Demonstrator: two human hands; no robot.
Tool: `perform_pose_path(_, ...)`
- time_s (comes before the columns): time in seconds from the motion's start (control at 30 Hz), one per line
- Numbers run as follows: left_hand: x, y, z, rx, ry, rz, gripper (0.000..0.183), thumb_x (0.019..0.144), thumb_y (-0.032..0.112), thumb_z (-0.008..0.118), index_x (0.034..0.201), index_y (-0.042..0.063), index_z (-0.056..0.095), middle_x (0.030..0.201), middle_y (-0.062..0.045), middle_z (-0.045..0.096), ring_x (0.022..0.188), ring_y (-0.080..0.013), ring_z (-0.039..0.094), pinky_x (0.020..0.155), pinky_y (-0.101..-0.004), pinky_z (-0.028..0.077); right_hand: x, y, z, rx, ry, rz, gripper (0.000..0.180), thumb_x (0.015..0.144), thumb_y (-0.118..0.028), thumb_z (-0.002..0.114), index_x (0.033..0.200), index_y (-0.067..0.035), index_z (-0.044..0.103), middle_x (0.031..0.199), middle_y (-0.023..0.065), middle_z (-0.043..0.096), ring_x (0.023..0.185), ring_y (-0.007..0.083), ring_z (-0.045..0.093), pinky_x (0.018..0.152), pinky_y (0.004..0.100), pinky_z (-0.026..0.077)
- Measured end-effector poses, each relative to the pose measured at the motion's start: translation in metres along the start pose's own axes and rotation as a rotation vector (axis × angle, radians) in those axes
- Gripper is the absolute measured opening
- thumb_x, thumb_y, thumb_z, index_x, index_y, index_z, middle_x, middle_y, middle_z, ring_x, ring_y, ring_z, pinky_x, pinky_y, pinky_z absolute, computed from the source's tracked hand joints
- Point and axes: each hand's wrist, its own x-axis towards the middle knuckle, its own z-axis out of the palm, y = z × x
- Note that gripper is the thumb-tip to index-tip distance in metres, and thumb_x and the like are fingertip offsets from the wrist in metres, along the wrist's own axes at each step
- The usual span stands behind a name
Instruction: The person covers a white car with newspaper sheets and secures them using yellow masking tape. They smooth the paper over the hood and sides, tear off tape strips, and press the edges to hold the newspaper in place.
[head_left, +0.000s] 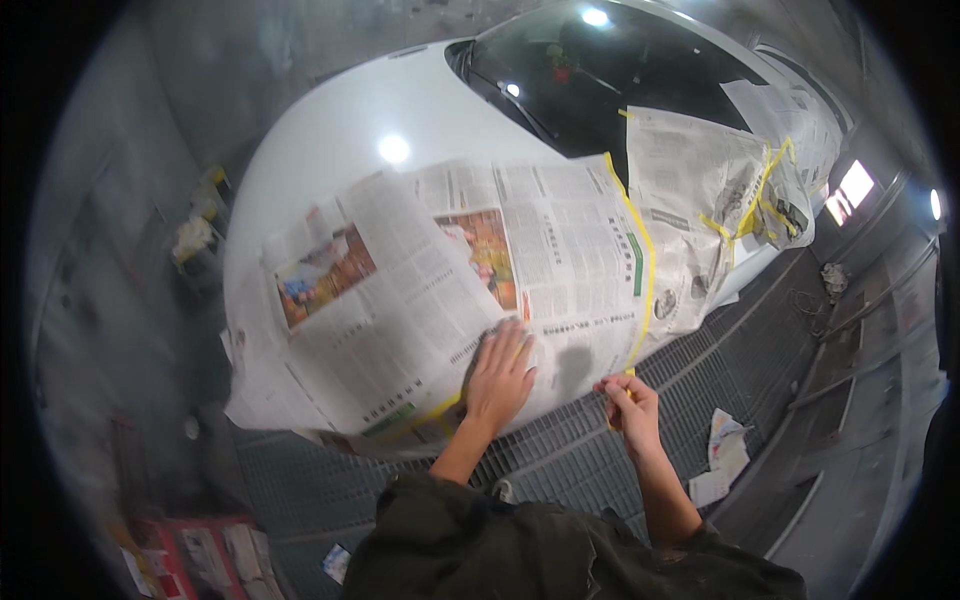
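Sheets of newspaper (405, 315) cover the near side of a white car's hood (315, 135). My left hand (499, 375) lies flat on the newspaper near its lower edge, fingers extended and holding nothing. Off the car's near edge, my right hand (631, 412) pinches a piece of yellow masking tape, mostly hidden by the fingers. A strip of yellow masking tape (649, 262) runs down the right border of the newspaper. More yellow tape (431, 411) shows along the bottom edge, left of my left hand. Further right, crumpled newspaper (675, 217) hangs over the car's side.
The dark windshield (570, 67) is partly overlapped by newspaper. Beneath me is a metal floor grating (555, 461). Paper scraps (724, 454) lie at the right. A red rack (214, 551) with papers stands at lower left. A yellow-and-white object (193, 236) is beyond the car's front.
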Motion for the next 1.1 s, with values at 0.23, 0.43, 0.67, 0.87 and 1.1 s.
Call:
perform_pose_path(0.23, 0.034, -0.124, -0.055, 0.117, 0.027, -0.138, 0.058, 0.092, 0.036, 0.066, 0.142, 0.012, 0.052, 0.153, -0.018, 0.042, 0.144, -0.0354, 0.035, 0.118, -0.0552, 0.023, 0.005, 0.015, 0.041, 0.036, -0.033, 0.039, 0.014, 0.096, -0.011, 0.064, 0.101, 0.0, 0.07, 0.086, 0.0025, 0.071, 0.056, 0.0022, 0.047, 0.048, 0.0187, 0.036)
perform_pose_path(0.43, 0.096, -0.224, -0.05, -0.011, -0.127, -0.232, 0.059, 0.099, 0.044, 0.052, 0.147, 0.012, 0.046, 0.159, -0.015, 0.034, 0.147, -0.0371, 0.028, 0.119, -0.0539, 0.022, 0.007, -0.004, 0.09, -0.023, -0.134, 0.027, 0.025, 0.101, -0.021, 0.058, 0.106, 0.0, 0.07, 0.078, 0.0018, 0.066, 0.053, 0.002, 0.042, 0.046, 0.02, 0.031)
perform_pose_path(0.67, 0.132, -0.258, -0.047, -0.401, -0.134, -0.291, 0.045, 0.095, 0.035, 0.063, 0.132, 0.009, 0.062, 0.132, -0.014, 0.061, 0.121, -0.0323, 0.058, 0.104, -0.0448, 0.043, 0.053, -0.035, 0.165, -0.11, -0.22, -0.045, 0.067, 0.091, -0.005, 0.046, 0.154, -0.012, 0.023, 0.075, 0.0064, 0.061, 0.067, 0.0114, 0.053, 0.063, 0.0242, 0.041)
perform_pose_path(0.87, 0.11, -0.173, -0.094, -1.468, -0.475, -0.408, 0.038, 0.092, 0.021, 0.073, 0.118, -0.006, 0.068, 0.097, -0.006, 0.071, 0.087, -0.011, 0.065, 0.078, -0.0258, 0.053, 0.095, -0.044, 0.211, -0.287, -0.293, -0.257, 0.072, 0.098, -0.007, 0.054, 0.156, -0.008, 0.012, 0.085, 0.0098, 0.068, 0.078, 0.0152, 0.062, 0.073, 0.0282, 0.047)
perform_pose_path(1.1, 0.133, -0.219, -0.073, -1.255, -0.287, -0.637, 0.022, 0.087, 0.009, 0.073, 0.103, -0.007, 0.072, 0.086, -0.006, 0.072, 0.08, -0.0104, 0.065, 0.073, -0.0253, 0.051, 0.104, -0.051, 0.243, -0.178, -0.258, -0.216, 0.053, 0.101, -0.013, 0.056, 0.149, -0.007, 0.033, 0.072, 0.0048, 0.064, 0.06, 0.0097, 0.055, 0.056, 0.0236, 0.042)
